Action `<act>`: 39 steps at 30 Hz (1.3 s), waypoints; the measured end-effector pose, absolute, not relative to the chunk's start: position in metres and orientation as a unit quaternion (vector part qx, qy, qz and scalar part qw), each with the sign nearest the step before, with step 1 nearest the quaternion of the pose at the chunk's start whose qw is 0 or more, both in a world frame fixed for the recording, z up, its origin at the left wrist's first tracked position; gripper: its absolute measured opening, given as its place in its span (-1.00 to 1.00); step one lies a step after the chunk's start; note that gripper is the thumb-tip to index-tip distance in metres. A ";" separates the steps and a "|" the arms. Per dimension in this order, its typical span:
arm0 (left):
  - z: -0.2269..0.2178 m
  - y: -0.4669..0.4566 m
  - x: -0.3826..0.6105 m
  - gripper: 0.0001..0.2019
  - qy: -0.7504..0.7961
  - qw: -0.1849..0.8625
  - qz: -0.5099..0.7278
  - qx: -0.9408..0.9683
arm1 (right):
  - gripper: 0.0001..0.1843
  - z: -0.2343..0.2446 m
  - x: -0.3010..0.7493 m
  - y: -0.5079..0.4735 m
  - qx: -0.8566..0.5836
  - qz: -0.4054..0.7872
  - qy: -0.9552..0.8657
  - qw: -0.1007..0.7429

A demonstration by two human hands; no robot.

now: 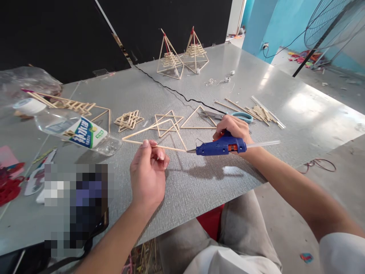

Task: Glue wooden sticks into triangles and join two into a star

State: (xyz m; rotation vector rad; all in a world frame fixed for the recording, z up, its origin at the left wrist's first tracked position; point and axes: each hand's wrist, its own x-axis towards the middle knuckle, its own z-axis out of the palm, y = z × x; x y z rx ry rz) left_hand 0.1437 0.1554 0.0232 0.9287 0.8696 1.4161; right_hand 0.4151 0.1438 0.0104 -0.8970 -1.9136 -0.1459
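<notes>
Between thumb and fingers, my left hand [148,171] pinches one side of a triangle of thin wooden sticks [171,148], raised above the table. My right hand [234,129] grips a blue hot glue gun [213,147] with a clear glue stick [264,144] poking out of its back. The gun's metal nozzle meets the triangle's right corner. Behind the triangle lie a six-pointed stick star [161,132], another stick triangle [194,128] and a stack of small stick frames [129,121]. Scissors with light blue handles [242,116] lie just beyond my right hand.
A plastic bottle [85,131] lies at the left. Loose sticks [261,112] are at the right. Two stick pyramids [171,61] stand at the back. A black cord [176,92] crosses the grey table [245,83]. Pixelated items cover the front left.
</notes>
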 end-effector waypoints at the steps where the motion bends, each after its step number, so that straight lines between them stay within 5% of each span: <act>1: 0.024 0.155 0.144 -0.65 0.374 0.580 0.605 0.396 | -0.81 0.010 0.415 0.144 -0.369 -0.059 -0.788 0.489; 20: 0.025 0.154 0.147 -0.66 0.355 0.597 0.607 0.386 | -0.81 0.011 0.416 0.142 -0.359 -0.050 -0.787 0.499; 39: 0.019 0.153 0.150 -0.62 0.307 0.607 0.594 0.429 | -0.53 0.006 0.426 0.144 -0.334 -0.016 -0.783 0.524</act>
